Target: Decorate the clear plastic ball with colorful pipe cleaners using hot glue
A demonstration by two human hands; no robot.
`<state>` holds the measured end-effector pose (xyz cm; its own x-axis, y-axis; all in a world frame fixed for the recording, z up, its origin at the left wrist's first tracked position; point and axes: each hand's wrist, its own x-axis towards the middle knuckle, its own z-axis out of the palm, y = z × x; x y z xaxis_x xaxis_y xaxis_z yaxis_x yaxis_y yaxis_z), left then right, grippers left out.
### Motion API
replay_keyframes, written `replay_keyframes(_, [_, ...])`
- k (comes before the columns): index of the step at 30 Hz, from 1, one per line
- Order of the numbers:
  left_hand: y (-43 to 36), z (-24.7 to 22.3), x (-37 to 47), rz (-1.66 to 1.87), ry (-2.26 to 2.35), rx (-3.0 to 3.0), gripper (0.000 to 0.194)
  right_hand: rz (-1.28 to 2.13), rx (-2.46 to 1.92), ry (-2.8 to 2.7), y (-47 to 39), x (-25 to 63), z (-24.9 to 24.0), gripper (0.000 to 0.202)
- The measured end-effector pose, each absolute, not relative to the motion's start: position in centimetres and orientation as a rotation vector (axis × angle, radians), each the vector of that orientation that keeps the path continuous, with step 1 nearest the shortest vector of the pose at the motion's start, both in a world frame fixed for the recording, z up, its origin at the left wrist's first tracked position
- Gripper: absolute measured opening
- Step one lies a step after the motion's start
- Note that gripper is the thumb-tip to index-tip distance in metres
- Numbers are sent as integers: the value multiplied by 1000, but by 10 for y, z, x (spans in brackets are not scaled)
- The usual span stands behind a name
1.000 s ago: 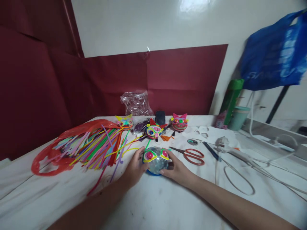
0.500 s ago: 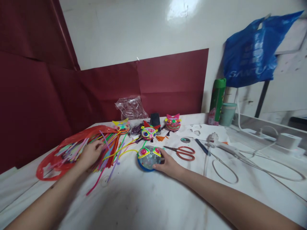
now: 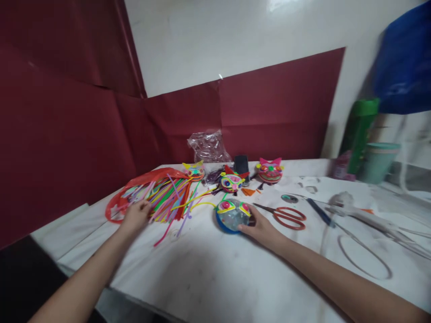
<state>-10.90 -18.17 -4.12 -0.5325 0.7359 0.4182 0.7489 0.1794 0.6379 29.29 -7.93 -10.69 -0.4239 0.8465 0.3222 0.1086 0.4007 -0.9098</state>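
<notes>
Half-finished craft face (image 3: 232, 216), a clear dome on a blue base with two yellow-rimmed pink eyes already stuck on, seen from the head camera resting on the white table (image 3: 215, 278). Right hand (image 3: 261, 229) cupped against the dome's right side, fingers loosely curled on it, steadying rather than lifting. Left hand (image 3: 136, 215) well to the left of the dome, palm down on the pile of coloured pipe cleaners (image 3: 164, 197) spilling from a red plastic bag (image 3: 116, 208); fingers bent, whether any strand is pinched impossible to tell. Just behind the dome, three finished faces (image 3: 231, 181) with ears and mouths, so ears, mouth and trim apparently left to add. Red-handled scissors (image 3: 286, 216) just right of the dome, glue gun (image 3: 350, 208) farther right. No readable writing or brand anywhere; blurred blue bag at upper right.
</notes>
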Motion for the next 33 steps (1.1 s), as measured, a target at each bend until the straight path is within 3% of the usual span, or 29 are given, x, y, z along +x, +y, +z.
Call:
replay_keyframes(12, [-182,-56,-125,-1213,-2362,-1660,25,1008,-880,-1839,-74,298,-115,78])
replay_keyframes(17, [-175,-50,-111,-955,-2267,-1896,11,1029,-895,-1843,-74,298,-115,79])
replay_keyframes(24, [-168,-42,-72,-703,-2142,-1993,29,1050,-803,-1816,-76,294,-112,77])
replay_keyframes(33, [-143,-52,-54,-222,-2285,-1986,20,1155,-710,-1790,-84,292,-95,74])
